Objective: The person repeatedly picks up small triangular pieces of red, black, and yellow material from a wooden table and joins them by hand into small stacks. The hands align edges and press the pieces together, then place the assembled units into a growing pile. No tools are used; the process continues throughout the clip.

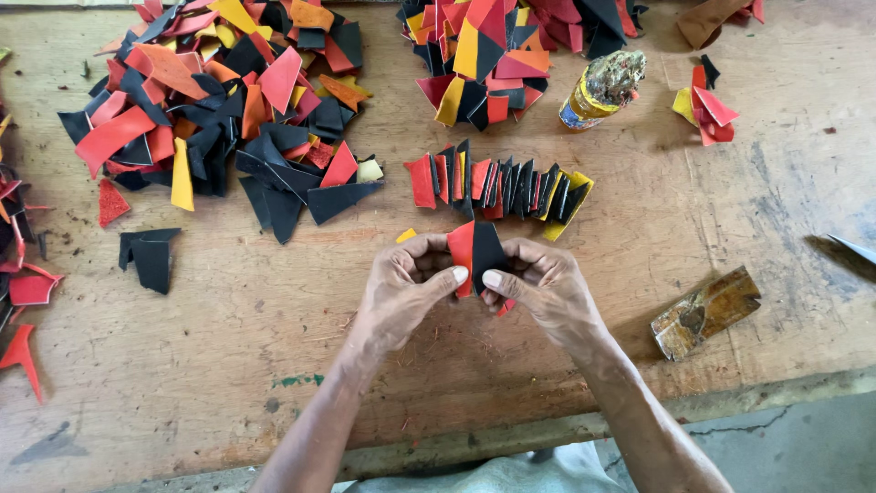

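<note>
I see both hands pinching two leather offcuts together above the table's near edge: my left hand (406, 283) grips the red piece (463, 251), my right hand (538, 285) the black piece (486, 251). Beyond lie one fanned row of joined pieces (497, 187), two large scrap heaps (219, 100), one crusted glue tin (602, 89) and one worn block (704, 312) on the scuffed wooden table (228, 347), grey floor below.
</note>
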